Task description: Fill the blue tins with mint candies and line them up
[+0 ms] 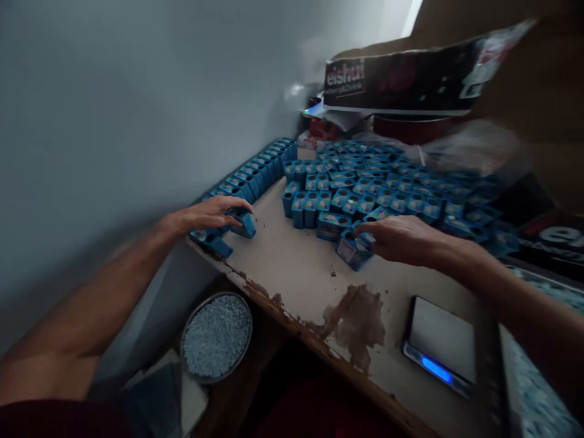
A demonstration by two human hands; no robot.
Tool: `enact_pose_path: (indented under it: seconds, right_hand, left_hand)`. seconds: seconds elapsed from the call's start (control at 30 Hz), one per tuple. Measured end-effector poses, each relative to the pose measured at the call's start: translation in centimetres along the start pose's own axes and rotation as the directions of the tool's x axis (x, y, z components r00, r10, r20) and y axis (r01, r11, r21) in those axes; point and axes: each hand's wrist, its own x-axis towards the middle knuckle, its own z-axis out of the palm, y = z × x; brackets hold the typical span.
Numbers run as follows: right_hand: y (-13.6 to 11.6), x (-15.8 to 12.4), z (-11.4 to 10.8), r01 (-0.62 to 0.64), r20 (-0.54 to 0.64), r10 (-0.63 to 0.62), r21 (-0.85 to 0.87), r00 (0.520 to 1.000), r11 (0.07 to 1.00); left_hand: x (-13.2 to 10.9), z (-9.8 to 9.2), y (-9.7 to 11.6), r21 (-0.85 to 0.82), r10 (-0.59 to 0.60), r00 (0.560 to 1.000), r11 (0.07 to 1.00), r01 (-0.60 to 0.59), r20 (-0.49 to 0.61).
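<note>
Head view is showing two hands working apart over a counter (283, 258), each one clamping a small blue box. Left of the frame's centre, the left hand (212, 213) is pinching the left box (247, 225) by its upper part; right of centre, the right hand (401, 237) is gripping the right box (353, 254), which is leaning at an angle beside the cluster (351, 201). A row (255, 176) of similar boxes is running along the wall (137, 91) at centre left.

Trouble could be starting at the edge box (214, 243), which is sitting under the left hand by the counter's rim: a careless knuckle could be tipping it over the side, perhaps towards the bowl (251, 322) of pellets (216, 337) at lower left. The right box is standing close to its neighbours, so a wide swing could be toppling several. At lower right, the right forearm is passing near the scale (442, 340), whose display is glowing blue; a dropped elbow could be jolting it. Blur is hiding exactly where the fingertips are pressing.
</note>
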Motion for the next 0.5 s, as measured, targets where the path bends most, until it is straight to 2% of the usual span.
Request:
enact_pose_path:
  seconds: [0.03,0.1,0.13,0.2,0.27,0.4,0.5]
  right_hand:
    - [0.7,0.2,-0.3,0.017,0.027,-0.017,0.003,0.999,1.000]
    - [1.9,0.6,-0.4,0.057,0.090,-0.058,0.014,0.994,0.998]
    - [2.3,0.8,-0.4,0.075,0.120,-0.077,0.015,0.990,0.997]
    - [2.6,1.3,-0.1,0.105,0.136,-0.103,-0.006,0.985,0.994]
    - [2.4,1.8,0.0,0.140,0.102,-0.132,-0.070,0.986,0.988]
    - [1.1,2.0,-0.7,0.302,0.101,-0.286,-0.225,0.953,0.927]
    - [0.4,1.8,-1.1,0.364,0.154,-0.336,-0.217,0.929,0.906]
  left_hand:
    - [-0.1,-0.4,-1.2,0.023,0.016,0.995,1.000,-0.018,0.102]
    - [-0.4,-0.9,-3.1,0.077,0.033,0.955,0.995,-0.059,0.296]
    - [-0.7,-1.0,-3.8,0.099,0.036,0.950,0.993,-0.070,0.310]
    - [-1.5,-0.9,-4.8,0.118,0.054,0.949,0.988,-0.095,0.311]
    - [-2.7,-0.2,-5.3,0.128,0.079,0.949,0.984,-0.123,0.304]
    - [-5.6,2.5,-5.8,0.270,0.124,0.981,0.949,-0.162,0.152]
    - [-6.6,4.4,-6.8,0.315,0.177,0.983,0.932,-0.180,0.040]
